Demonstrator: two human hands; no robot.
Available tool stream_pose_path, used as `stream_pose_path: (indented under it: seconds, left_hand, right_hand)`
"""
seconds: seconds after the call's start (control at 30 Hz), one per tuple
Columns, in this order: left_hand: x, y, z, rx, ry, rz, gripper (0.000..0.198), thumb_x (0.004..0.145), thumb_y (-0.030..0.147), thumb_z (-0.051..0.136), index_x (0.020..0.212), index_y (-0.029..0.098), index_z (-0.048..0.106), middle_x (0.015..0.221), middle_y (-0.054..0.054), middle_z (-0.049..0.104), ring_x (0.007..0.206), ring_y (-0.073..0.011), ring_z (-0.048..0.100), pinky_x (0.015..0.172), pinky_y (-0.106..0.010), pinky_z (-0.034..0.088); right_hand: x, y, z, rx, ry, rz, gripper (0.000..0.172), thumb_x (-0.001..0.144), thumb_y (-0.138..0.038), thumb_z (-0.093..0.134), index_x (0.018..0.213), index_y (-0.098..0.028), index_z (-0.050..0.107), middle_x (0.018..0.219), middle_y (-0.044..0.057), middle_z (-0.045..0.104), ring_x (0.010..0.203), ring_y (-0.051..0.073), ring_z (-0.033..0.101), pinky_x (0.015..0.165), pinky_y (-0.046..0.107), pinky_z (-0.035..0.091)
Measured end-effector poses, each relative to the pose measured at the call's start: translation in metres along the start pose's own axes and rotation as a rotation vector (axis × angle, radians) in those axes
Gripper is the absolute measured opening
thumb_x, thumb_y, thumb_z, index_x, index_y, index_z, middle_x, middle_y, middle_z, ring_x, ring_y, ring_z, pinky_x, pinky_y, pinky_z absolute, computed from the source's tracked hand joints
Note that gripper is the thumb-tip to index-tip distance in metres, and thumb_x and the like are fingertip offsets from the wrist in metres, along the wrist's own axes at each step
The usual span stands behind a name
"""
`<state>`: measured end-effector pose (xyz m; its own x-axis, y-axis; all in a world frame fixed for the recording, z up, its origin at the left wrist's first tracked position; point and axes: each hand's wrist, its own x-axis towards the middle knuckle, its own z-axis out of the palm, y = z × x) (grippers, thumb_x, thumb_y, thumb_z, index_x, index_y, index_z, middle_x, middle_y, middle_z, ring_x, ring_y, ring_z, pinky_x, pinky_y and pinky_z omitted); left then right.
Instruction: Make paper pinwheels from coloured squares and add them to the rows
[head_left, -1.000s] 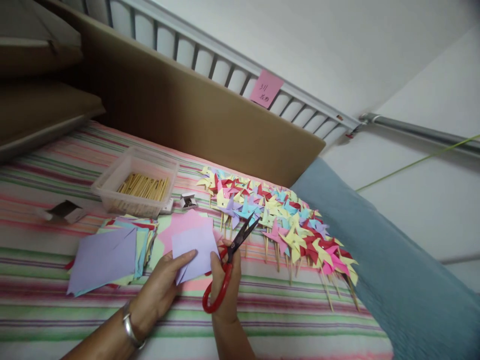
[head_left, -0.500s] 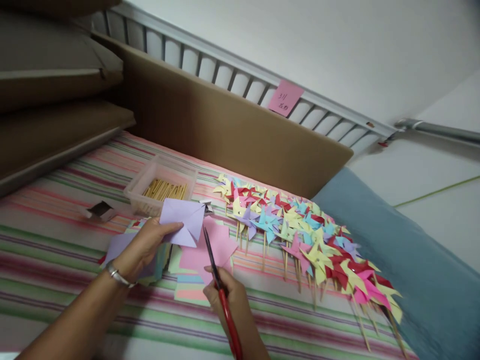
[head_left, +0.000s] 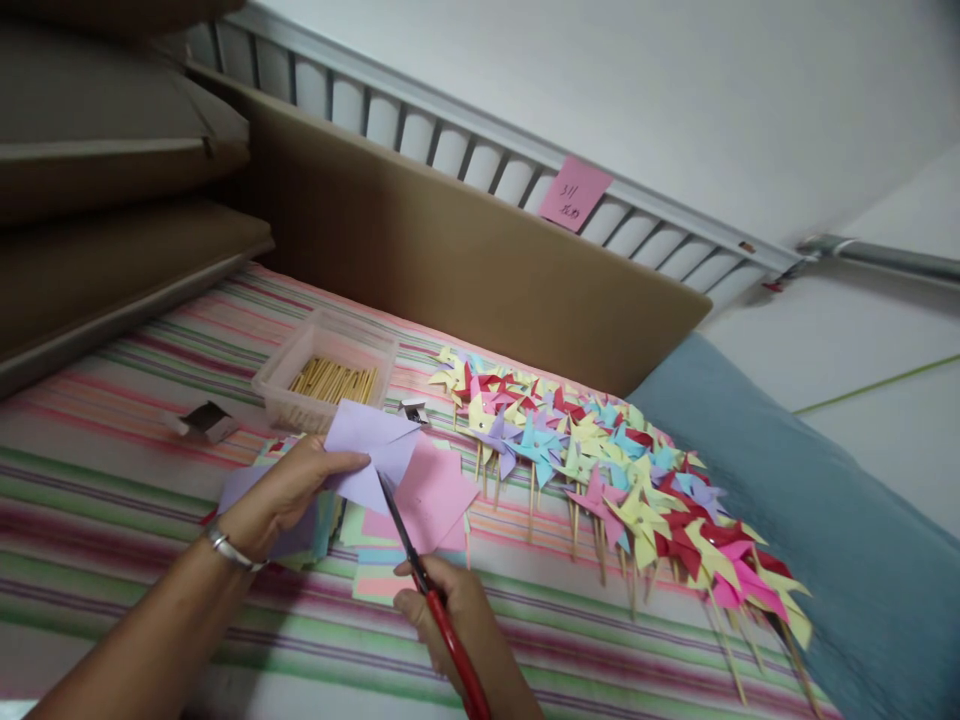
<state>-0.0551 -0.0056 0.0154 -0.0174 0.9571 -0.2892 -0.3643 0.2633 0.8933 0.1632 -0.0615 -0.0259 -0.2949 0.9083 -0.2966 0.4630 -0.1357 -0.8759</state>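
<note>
My left hand point(head_left: 279, 492) pinches a lilac paper square point(head_left: 373, 450) and holds it up above a stack of coloured paper sheets point(head_left: 315, 520). Cuts run in from the square's corners. My right hand point(head_left: 457, 625) grips red-handled scissors point(head_left: 427, 590), and the blade tips touch the lower edge of the lilac square. A pink paper square point(head_left: 431, 495) lies flat on the stack just right of the blades. A metal bangle point(head_left: 229, 550) circles my left wrist.
A long heap of paper pinwheels on sticks point(head_left: 615, 480) lies to the right on the striped cloth point(head_left: 112, 450). A clear plastic tub of wooden sticks point(head_left: 326, 380) and two small boxes point(head_left: 206, 420) stand behind. Cardboard point(head_left: 450, 250) and a blue cushion point(head_left: 825, 560) border the area.
My left hand lifted the lilac square off the cloth and turned it. The scissors swung from pointing right to pointing up-left, then slid in until the tips met the paper's lower edge.
</note>
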Motion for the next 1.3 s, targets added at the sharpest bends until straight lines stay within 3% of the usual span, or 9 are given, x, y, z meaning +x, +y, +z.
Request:
stream_pose_path:
  seconds: [0.57,0.83,1.0,1.17,1.3]
  left_hand:
    - [0.001,-0.005,-0.003,-0.016,-0.084,-0.005,0.023,0.059,0.017,0.074,0.082,0.015,0.074,0.081,-0.005,0.075,0.072,-0.0224,0.067,0.068,-0.028,0.05]
    - [0.0,-0.002,0.0,-0.033,-0.055,0.008,0.024,0.056,0.016,0.076,0.079,0.014,0.073,0.079,-0.006,0.075,0.069,-0.0218,0.067,0.064,-0.028,0.051]
    - [0.002,-0.003,-0.003,-0.04,0.022,0.011,0.026,0.055,0.016,0.076,0.08,0.014,0.073,0.08,-0.007,0.075,0.07,-0.0214,0.067,0.064,-0.027,0.051]
    - [0.008,-0.006,-0.009,-0.086,0.045,0.11,0.024,0.059,0.019,0.076,0.082,0.014,0.073,0.081,-0.007,0.075,0.071,-0.0202,0.067,0.065,-0.026,0.051]
    - [0.006,-0.003,-0.009,-0.141,0.035,0.089,0.028,0.055,0.019,0.078,0.082,0.013,0.073,0.075,-0.008,0.075,0.067,-0.0221,0.067,0.064,-0.029,0.052]
  right_hand:
    - [-0.008,-0.016,-0.001,0.019,-0.005,0.014,0.022,0.071,-0.028,0.065,0.09,-0.016,0.068,0.055,-0.006,0.04,0.049,0.008,0.036,0.047,0.02,0.031]
    - [-0.007,-0.013,0.001,0.004,-0.02,0.023,0.021,0.072,-0.031,0.064,0.088,-0.017,0.067,0.055,-0.006,0.037,0.049,0.008,0.034,0.046,0.02,0.028]
    - [-0.004,-0.013,-0.002,-0.057,-0.048,-0.011,0.026,0.072,-0.035,0.065,0.089,-0.015,0.066,0.055,-0.006,0.038,0.051,0.009,0.034,0.048,0.02,0.029]
    - [-0.009,-0.014,-0.019,-0.295,0.017,-0.092,0.02,0.077,-0.023,0.056,0.095,-0.018,0.065,0.062,-0.003,0.053,0.056,0.012,0.047,0.053,0.021,0.035]
    - [-0.016,-0.001,-0.034,-0.527,0.145,-0.113,0.041,0.075,-0.006,0.043,0.11,-0.019,0.059,0.082,0.003,0.067,0.071,0.018,0.061,0.066,0.025,0.043]
